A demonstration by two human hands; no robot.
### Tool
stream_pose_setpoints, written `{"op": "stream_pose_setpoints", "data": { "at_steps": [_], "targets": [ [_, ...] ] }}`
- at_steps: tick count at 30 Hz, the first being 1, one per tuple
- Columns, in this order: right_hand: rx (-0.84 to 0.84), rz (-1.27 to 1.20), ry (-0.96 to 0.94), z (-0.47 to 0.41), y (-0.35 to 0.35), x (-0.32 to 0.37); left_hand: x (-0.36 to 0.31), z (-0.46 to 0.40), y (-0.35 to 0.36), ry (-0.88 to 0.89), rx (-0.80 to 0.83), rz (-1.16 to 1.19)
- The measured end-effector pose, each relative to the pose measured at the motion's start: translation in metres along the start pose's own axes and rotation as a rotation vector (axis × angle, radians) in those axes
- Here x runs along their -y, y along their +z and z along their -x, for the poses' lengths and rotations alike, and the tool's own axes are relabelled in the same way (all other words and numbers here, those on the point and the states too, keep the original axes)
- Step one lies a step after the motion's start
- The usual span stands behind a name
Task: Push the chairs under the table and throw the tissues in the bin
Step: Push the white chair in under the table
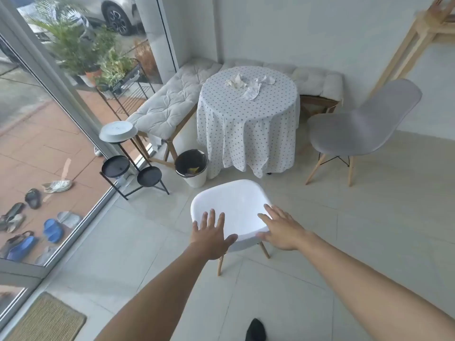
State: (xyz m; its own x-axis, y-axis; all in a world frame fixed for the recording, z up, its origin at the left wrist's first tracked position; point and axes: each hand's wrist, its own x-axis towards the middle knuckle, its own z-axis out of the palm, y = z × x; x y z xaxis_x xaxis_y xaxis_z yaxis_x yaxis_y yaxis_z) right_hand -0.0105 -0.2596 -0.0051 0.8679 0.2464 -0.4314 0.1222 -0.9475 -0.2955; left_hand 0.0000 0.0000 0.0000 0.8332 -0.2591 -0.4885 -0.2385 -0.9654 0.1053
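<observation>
Tiled floor [320, 279], open hands [214, 233] over white chair [234, 205]

White chair [232, 207] and grey chair [359, 126] apart from dotted-cloth table [248, 124], crumpled tissues [248, 86] on top, bin [193, 168] beside.

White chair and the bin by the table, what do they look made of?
White chair: likely moulded plastic, its shell smooth with a soft sheen, on pale wooden legs. Bin: white, probably plastic or painted metal, I cannot tell which; dark bag liner inside.
</observation>
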Motion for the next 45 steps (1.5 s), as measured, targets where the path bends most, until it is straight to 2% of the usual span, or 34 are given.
{"op": "stream_pose_setpoints", "data": {
  "at_steps": [6,15,19,31,39,45],
  "targets": [
    [0.13,0.098,-0.051,-0.021,0.03,-0.012,-0.03,-0.011,0.036,-0.01,0.055,-0.013],
    [0.124,0.24,-0.191,-0.038,0.036,-0.025,-0.064,-0.026,0.055,0.008,-0.03,-0.039],
    [0.12,0.276,-0.197,-0.044,0.038,-0.034,-0.076,-0.025,0.051,0.033,-0.011,-0.146],
    [-0.138,0.325,-0.262,-0.047,0.052,-0.036,-0.068,-0.035,0.059,0.128,-0.132,-0.107],
    [-0.239,0.282,-0.174,-0.067,0.052,-0.003,-0.027,-0.058,0.047,0.203,-0.177,-0.129],
    [-0.289,0.239,-0.066,-0.101,0.047,0.032,0.024,-0.088,0.022,0.326,-0.21,-0.187]
  ]
}}
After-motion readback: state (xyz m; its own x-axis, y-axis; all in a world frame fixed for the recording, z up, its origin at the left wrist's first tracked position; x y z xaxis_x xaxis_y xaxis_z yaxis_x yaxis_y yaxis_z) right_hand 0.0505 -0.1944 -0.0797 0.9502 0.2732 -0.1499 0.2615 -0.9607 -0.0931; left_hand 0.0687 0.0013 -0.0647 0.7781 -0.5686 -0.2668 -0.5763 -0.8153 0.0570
